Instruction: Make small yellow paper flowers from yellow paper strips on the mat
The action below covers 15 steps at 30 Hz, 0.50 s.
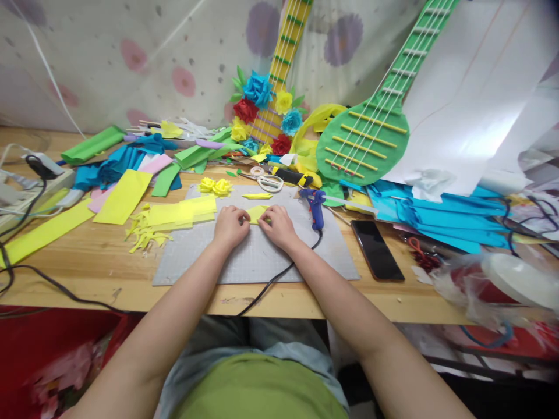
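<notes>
My left hand [230, 226] and my right hand [278, 227] rest side by side on a grey cutting mat [257, 256]. Both pinch a small folded piece of yellow paper [257, 213] between their fingertips. A stack of yellow paper strips [183, 210] lies just left of my left hand. A narrow yellow strip [257, 196] lies beyond the folded piece. Two finished yellow paper flowers [215, 186] sit at the mat's far left corner. A blue glue gun [315, 205] lies right of my right hand, its black cord running past my wrist.
Scissors [267, 181] lie behind the mat. A black phone [377, 249] lies at the right. Two paper guitars [364, 137] with paper flowers [259, 107] lean at the back. Sheets of blue, green and yellow paper cover the table. A power strip [30, 186] sits at the left.
</notes>
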{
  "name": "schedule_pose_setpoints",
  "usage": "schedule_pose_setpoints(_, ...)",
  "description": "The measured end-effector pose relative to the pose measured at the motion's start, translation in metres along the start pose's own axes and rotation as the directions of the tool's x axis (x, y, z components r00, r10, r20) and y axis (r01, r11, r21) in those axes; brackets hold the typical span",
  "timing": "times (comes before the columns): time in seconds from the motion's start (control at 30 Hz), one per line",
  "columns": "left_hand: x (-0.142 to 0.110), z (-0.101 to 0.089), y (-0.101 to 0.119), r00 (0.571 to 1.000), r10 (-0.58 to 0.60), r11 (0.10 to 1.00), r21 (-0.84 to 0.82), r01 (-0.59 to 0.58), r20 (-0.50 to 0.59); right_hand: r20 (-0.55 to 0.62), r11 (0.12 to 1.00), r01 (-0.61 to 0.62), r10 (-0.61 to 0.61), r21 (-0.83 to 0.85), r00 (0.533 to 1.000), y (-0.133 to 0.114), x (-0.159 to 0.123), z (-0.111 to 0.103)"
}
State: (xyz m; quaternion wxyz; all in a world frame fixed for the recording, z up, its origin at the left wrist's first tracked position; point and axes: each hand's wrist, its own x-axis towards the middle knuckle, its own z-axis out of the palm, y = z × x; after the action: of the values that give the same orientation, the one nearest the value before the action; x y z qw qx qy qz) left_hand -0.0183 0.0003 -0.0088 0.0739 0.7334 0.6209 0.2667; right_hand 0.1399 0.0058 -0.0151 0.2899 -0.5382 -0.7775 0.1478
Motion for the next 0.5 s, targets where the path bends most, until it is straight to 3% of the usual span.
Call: schedule_pose_setpoints(0.5, -0.0016, -0.0002, 0.0021, 0.999, -0.031, 0.999, 0.043, 0.029, 0.028, -0.057, 0.990, -0.037, 0.029, -0.134, 0.998, -0.0064, 0.0005, 0.0034)
